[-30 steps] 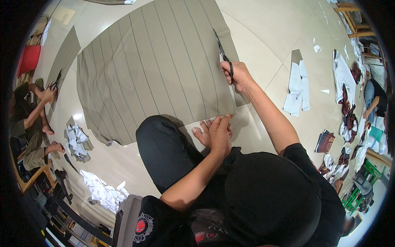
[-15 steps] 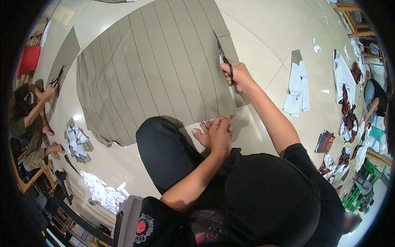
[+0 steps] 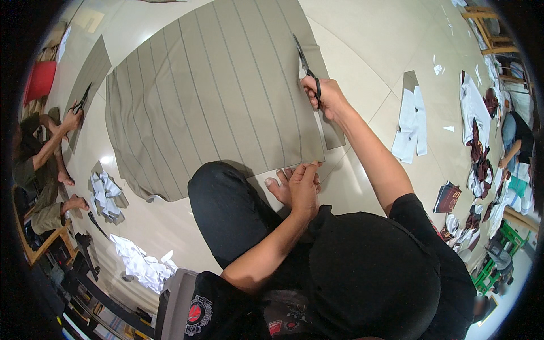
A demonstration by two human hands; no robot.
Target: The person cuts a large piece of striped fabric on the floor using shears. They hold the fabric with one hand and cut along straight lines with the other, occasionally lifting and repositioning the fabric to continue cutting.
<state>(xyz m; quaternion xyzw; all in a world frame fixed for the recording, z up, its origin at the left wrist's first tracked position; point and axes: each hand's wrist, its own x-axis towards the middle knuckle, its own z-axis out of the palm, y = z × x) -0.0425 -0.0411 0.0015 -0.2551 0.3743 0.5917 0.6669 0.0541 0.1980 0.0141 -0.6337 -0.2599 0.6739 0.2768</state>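
Observation:
My right hand grips black-handled scissors, their long blades pointing away from me along the right side of a large olive-grey cloth marked with dark lines. A narrow cut gap runs from near the scissors down to the cloth's lower right, leaving a strip to the right. My left hand pinches the near edge at the lower right corner. My bare foot shows beside it, and my dark-clad knee lies against the cloth's near edge.
At left, another person holds scissors over a grey strip. White scraps and a cut bundle lie on the tiles. At right are white strips, a booklet, garments, wooden stools and another person.
My right hand and the scissors have moved slightly forward along the cloth, lengthening the cut. My left hand is nearly still. The person at left has raised their scissors a little.

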